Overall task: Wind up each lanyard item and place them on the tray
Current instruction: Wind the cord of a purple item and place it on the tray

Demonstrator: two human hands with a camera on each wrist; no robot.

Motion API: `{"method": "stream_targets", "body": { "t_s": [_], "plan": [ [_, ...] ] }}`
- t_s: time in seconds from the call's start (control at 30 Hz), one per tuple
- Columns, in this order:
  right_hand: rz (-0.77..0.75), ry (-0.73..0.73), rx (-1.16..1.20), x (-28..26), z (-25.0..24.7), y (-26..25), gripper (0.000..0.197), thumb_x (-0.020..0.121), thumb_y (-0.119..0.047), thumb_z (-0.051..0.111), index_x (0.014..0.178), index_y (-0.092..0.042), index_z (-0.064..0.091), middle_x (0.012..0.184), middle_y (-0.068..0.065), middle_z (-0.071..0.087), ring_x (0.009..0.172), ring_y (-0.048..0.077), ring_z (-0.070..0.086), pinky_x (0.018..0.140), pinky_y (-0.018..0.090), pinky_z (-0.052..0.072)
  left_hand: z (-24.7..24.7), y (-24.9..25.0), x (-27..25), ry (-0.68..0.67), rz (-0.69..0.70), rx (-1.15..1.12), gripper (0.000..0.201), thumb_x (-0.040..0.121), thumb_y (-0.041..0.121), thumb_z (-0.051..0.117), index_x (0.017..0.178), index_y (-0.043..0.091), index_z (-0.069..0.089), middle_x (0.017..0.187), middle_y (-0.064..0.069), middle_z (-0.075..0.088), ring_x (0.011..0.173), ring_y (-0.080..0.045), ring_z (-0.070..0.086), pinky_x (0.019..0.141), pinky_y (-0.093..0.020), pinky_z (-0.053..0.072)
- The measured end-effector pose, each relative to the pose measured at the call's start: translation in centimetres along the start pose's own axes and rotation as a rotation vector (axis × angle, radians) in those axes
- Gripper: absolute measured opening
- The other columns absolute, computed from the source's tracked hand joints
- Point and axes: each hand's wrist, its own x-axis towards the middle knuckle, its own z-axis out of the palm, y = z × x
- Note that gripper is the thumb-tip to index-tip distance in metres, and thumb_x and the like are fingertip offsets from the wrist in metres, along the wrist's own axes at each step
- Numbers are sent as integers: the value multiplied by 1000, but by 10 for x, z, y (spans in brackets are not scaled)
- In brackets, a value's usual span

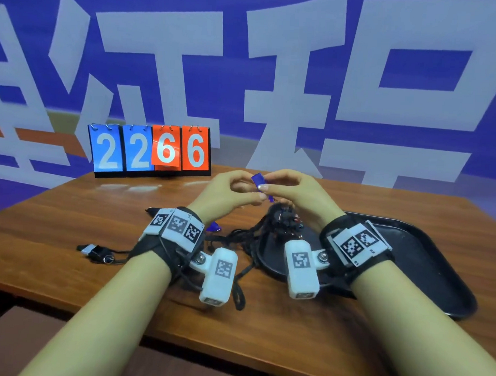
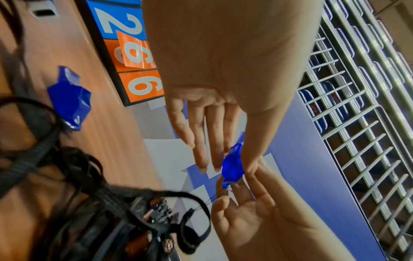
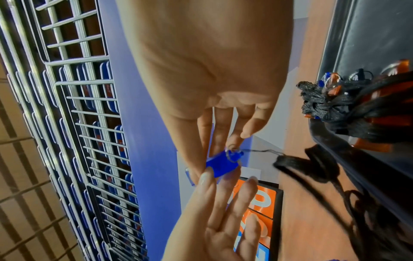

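Wooden table [image 1: 349,320], black tray [image 1: 425,269] at right. We pinch a blue whistle [image 1: 259,180] between left hand [image 1: 226,197] and right hand [image 1: 300,195], fingertips closed on it, its black cord [image 3: 297,164] hanging.

The blue whistle [image 3: 220,164] is translucent glossy plastic, with a thin metal ring at its end. The lanyard cords [image 2: 125,196] are black woven cloth — matt and rough. The tray [image 1: 426,252] is black plastic, smooth with a dull sheen. The table [image 1: 84,209] is wood-grain, smooth and faintly reflective — the scoreboard's [image 1: 150,149] cards hang on metal rings.
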Motion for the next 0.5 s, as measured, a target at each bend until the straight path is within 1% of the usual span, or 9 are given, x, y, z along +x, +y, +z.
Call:
{"method": "stream_targets", "body": {
  "t_s": [0.07,0.13,0.2,0.27,0.3,0.37,0.43,0.47,0.5],
  "plan": [
    [-13,-17,38,0,-5,-1,19,75,-13,82,91,-19,75,95,1,76,83,14,68,76,26,46,4,1,5,18,69,59,27,86,17,75,112,13,68,96,2,76,89,-8,72,75,-17,54],
    [-24,-41,35,-2,-8,-2,20,77,-11,80,96,-15,75,93,1,76,83,11,69,71,19,47,8,1,10,18,134,161,23,87,18,74,110,13,71,98,4,75,93,-7,70,86,-24,54],
    [-46,-33,18,-3,-11,0,22,79,-11,78,101,-11,75,97,2,76,85,10,69,74,20,51,12,-1,11,-7,169,179,21,90,16,70,110,11,72,100,2,75,94,-9,70,88,-24,54],
    [-50,-4,17,-4,-12,3,19,85,-18,74,104,-13,73,103,3,75,93,12,69,81,24,53,17,-4,12,-15,173,125,23,93,15,68,115,10,70,103,-1,75,93,-11,71,86,-22,54],
    [-28,13,6,-4,-11,4,19,88,-26,70,105,-16,71,106,1,73,97,12,67,83,24,52,19,-5,12,8,166,99,24,93,15,68,116,10,70,103,-1,75,92,-11,71,84,-20,54],
    [102,13,-40,-3,-10,7,30,93,-48,57,108,-24,66,111,-4,70,103,12,64,88,28,47,20,-5,14,76,113,26,24,93,19,67,117,12,69,102,-2,75,91,-12,71,76,-18,52],
    [254,-75,-28,-5,-11,11,42,94,-58,47,104,-23,68,107,-2,71,95,12,66,89,31,45,19,-4,16,135,31,-66,23,95,22,64,116,13,68,103,-2,75,90,-12,71,74,-21,51],
    [287,-120,24,-7,-12,14,41,94,-56,48,98,-21,70,100,1,72,89,14,66,90,32,45,17,-4,17,159,0,-107,22,96,23,62,115,13,67,103,-2,75,89,-12,71,74,-23,50],
    [283,-147,78,-9,-14,17,36,95,-49,53,92,-18,70,94,4,69,83,17,64,88,31,47,16,-5,19,182,-25,-147,22,97,24,60,115,13,67,102,-1,75,88,-12,70,74,-24,50]
  ]
}}
